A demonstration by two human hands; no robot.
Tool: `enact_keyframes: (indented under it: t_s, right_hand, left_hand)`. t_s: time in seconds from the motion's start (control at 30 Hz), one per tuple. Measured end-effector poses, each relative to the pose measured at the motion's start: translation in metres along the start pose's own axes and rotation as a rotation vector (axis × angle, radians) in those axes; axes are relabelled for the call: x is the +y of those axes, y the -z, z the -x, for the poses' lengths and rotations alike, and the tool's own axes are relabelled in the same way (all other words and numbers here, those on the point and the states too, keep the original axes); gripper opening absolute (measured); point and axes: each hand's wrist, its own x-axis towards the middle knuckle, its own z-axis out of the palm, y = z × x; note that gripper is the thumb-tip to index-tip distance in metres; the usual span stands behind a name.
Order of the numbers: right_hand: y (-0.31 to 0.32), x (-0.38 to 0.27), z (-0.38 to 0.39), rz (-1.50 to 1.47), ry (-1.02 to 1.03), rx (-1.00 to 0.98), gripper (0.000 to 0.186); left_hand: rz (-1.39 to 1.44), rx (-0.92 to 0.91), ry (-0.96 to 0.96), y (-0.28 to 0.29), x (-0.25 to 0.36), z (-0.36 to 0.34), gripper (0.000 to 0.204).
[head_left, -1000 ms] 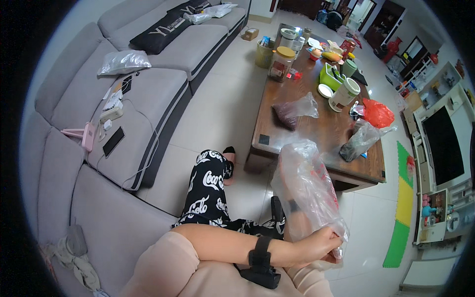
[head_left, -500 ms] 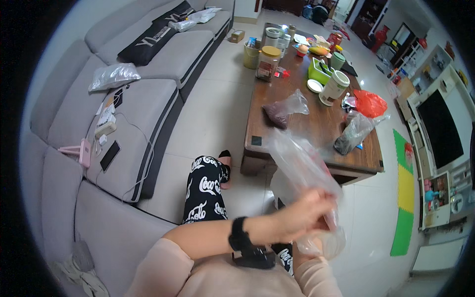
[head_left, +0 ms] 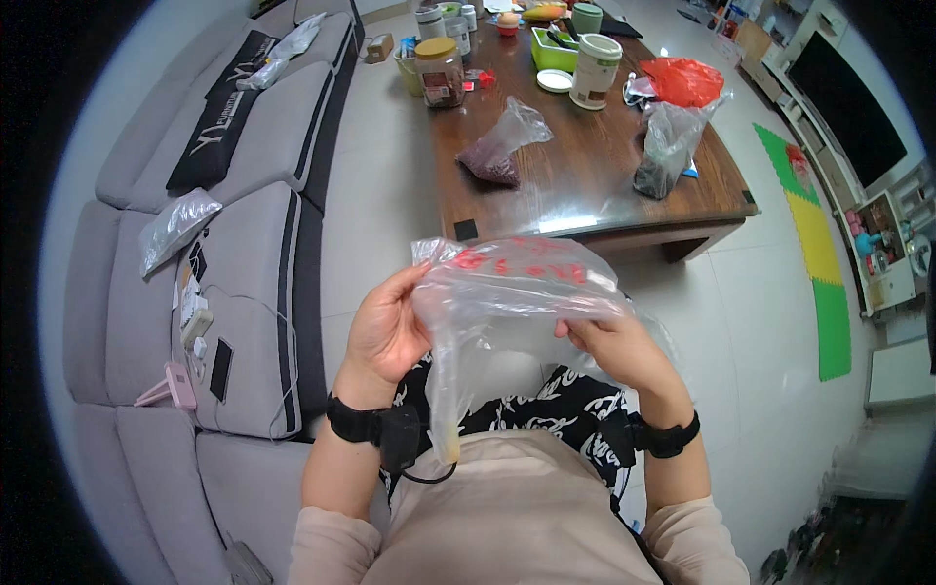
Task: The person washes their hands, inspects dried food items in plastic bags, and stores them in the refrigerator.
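Note:
A clear plastic bag [head_left: 522,283] with red print is spread between my hands above my lap, and its folds hang down toward my shirt. At the bag's left end, my left hand [head_left: 388,327] pinches the plastic between thumb and fingers. My right hand [head_left: 616,346] is closed on the plastic at the right side, and some of its fingers are hidden by the film. Beyond the bag, a clear bag of dark red grains [head_left: 497,156] lies on the wooden table [head_left: 565,200]. Farther right stands a plastic bag with dark contents [head_left: 668,156].
On the table are a jar with a yellow lid [head_left: 441,73], a white canister [head_left: 595,73], a green basket [head_left: 554,51] and a red plastic bag [head_left: 682,82]. At left, a grey sofa [head_left: 249,234] carries a phone [head_left: 221,370] and cables.
My left hand has moved left from across my body, and the bag is now stretched sideways between both hands. My right hand has risen into clear sight. The view has shifted.

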Motion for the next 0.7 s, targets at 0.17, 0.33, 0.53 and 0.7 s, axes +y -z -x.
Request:
enact_keyframes:
  t_s: [0.17, 0.33, 0.53, 0.7]
  right_hand:
    - [0.021, 0.002, 0.010, 0.055, -0.130, -0.035, 0.012]
    - [0.047, 0.010, 0.013, -0.258, -0.058, 0.001, 0.029]
    - [0.060, 0.012, 0.013, -0.606, -0.031, 0.130, 0.029]
    - [0.074, 0.025, 0.012, -0.940, 0.013, 0.259, 0.034]
  left_hand:
    - [0.063, 0.001, 0.002, 0.021, -0.003, -0.002, 0.025]
    - [0.149, -0.037, 0.027, 0.021, -0.002, -0.002, 0.025]
    - [0.177, -0.077, 0.020, 0.021, -0.002, -0.001, 0.026]
    - [0.140, -0.105, 0.015, 0.026, -0.011, -0.003, 0.027]
